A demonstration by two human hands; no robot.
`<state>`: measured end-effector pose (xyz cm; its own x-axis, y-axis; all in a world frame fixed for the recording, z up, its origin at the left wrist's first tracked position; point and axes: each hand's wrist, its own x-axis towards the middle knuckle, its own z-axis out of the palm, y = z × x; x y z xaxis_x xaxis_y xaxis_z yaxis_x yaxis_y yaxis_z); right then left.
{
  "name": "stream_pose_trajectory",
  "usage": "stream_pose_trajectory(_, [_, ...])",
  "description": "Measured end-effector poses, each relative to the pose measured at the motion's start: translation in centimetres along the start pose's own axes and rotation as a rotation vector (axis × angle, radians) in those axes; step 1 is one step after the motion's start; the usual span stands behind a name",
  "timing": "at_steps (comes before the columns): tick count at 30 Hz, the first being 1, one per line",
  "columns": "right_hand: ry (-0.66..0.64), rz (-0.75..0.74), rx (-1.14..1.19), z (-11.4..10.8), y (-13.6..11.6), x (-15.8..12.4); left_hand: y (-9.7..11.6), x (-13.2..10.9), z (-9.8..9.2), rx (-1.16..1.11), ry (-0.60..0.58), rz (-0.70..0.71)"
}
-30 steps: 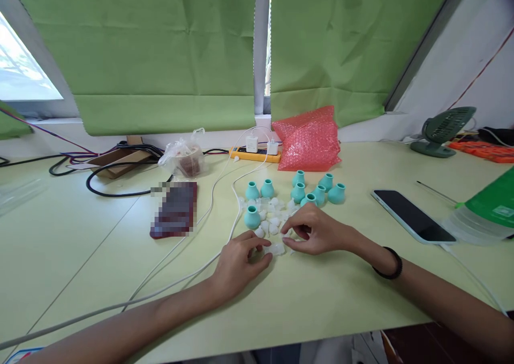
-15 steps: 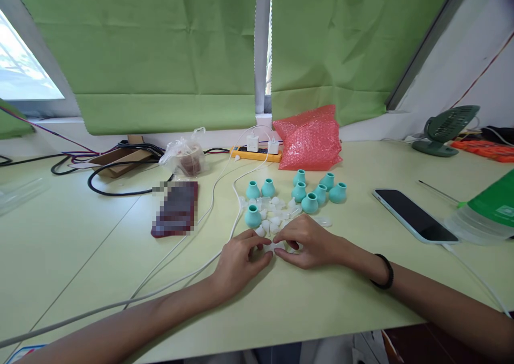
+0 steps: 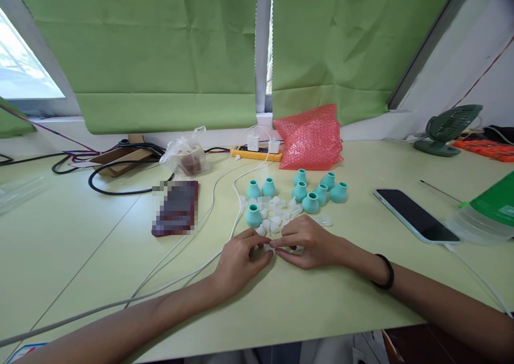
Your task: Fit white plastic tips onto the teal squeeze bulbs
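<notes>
My left hand and my right hand meet fingertip to fingertip low over the table. Both are closed in a pinch around a small translucent white piece, mostly hidden by the fingers. Just beyond them lies a loose group of translucent white plastic pieces, some rounded, some tube-like. A teal bulb-shaped piece with an open neck stands behind my left hand. Several more teal bulbs stand behind my right hand, and two others are farther back.
A white cable runs beside my left forearm. At right lie a phone, a screwdriver and a clear container with a green label. Behind are a pink bubble-wrap bag, a power strip and a bagged cup.
My right index finger has moved slightly left and now touches my left index fingertip, covering more of the white piece. The bulbs and loose pieces have not moved.
</notes>
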<state>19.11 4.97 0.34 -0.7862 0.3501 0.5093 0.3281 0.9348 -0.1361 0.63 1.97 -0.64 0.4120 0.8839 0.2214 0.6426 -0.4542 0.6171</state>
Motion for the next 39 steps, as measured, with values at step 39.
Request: stream_pose_trajectory(39, [-0.012,-0.092,-0.222,0.23,-0.12,-0.08,0.02,0.0,-0.12,0.044,-0.021,0.003])
